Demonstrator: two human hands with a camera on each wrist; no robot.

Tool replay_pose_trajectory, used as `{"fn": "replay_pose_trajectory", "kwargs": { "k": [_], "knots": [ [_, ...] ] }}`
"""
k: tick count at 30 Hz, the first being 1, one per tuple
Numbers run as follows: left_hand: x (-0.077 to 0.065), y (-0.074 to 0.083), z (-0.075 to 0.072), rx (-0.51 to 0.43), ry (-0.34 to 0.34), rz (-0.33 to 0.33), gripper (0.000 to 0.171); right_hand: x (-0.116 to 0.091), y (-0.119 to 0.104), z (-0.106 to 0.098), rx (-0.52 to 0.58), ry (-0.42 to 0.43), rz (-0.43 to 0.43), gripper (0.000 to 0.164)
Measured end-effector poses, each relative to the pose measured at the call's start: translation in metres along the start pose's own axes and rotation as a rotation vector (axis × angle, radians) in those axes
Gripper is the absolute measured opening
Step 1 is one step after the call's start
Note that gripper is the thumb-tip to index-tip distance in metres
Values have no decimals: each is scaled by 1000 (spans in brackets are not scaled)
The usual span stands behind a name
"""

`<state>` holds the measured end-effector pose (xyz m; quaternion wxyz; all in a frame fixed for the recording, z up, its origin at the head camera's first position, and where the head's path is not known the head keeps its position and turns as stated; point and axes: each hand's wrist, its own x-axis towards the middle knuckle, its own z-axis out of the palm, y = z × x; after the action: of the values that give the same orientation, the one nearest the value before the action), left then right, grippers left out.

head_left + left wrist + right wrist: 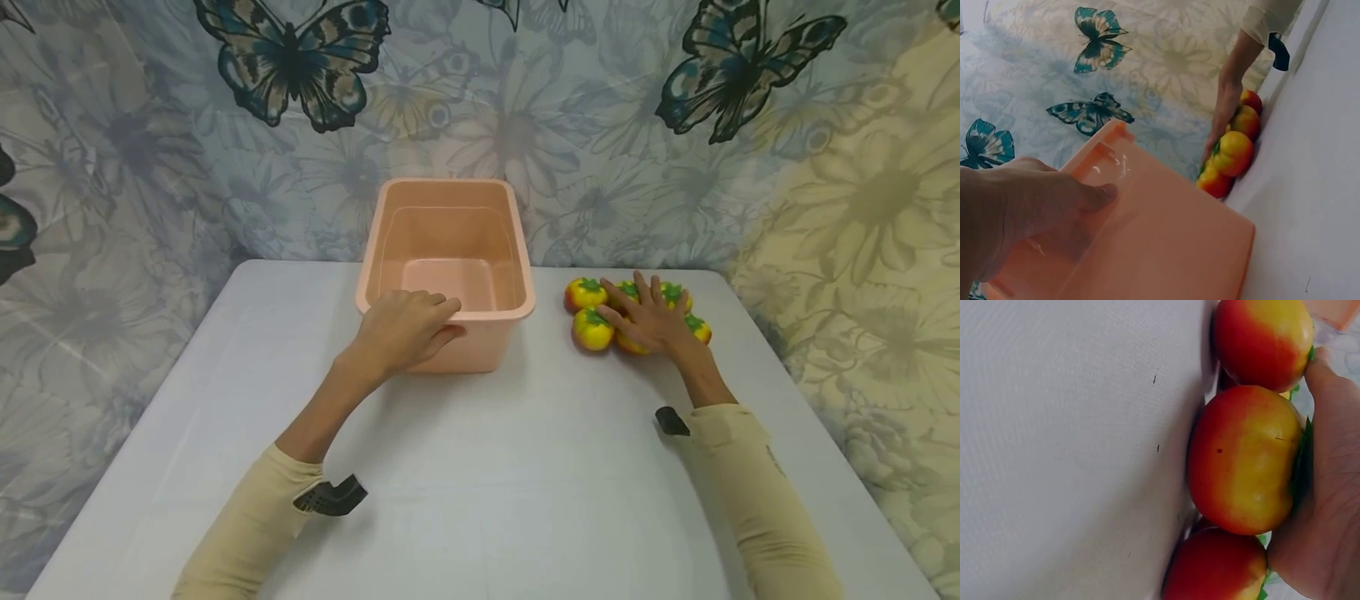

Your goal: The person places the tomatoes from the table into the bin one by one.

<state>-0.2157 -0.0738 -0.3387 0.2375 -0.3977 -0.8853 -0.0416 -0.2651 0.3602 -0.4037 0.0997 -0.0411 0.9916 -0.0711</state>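
A peach-coloured plastic bin (480, 348) stands at the back middle of the white table, with nothing visible inside. My left hand (408, 329) grips its near rim, the fingers over the edge and the thumb (1100, 195) against the outer wall. To the right of the bin sits a tight cluster of several yellow-and-red persimmons (593, 331) with green leafy tops. Across that cluster rests my right hand (651, 318), palm down and fingers spread, partly hiding the fruit. The right wrist view shows a persimmon (1244, 459) under the palm, its leafy top against the hand.
A white-covered table (480, 492) extends toward me. Behind it hangs a flowered cloth (600, 192) with large butterflies, close to the bin's back. Dark wrist devices (332, 496) sit on both sleeves.
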Motion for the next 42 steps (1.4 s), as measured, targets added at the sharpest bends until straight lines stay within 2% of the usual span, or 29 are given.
{"fn": "replay_pose_trajectory", "kwargs": {
  "k": [6,12,17,26,30,35,38,42],
  "knots": [
    [-1,-1,-3,14,25,26,32,-1,3,-5,8,-15,2,85],
    [-18,-2,-12,52,37,-3,29,-5,0,-5,34,-22,-21,83],
    [-29,-4,-10,69,52,-23,26,-10,-2,-6,41,-9,-38,84],
    [-33,-4,-4,108,79,-27,22,-2,-4,4,12,-16,-52,82],
    [-34,-5,-5,87,56,-24,21,-2,-2,4,13,-24,-51,81],
    [-34,-6,-13,7,30,-54,39,-5,0,-1,25,-26,-50,82],
    [-38,-11,-17,-38,64,-116,53,-8,-1,-5,37,-20,-55,81],
    [-43,-22,-20,-33,112,-217,75,-15,-1,-18,43,15,-70,79]
  ]
}}
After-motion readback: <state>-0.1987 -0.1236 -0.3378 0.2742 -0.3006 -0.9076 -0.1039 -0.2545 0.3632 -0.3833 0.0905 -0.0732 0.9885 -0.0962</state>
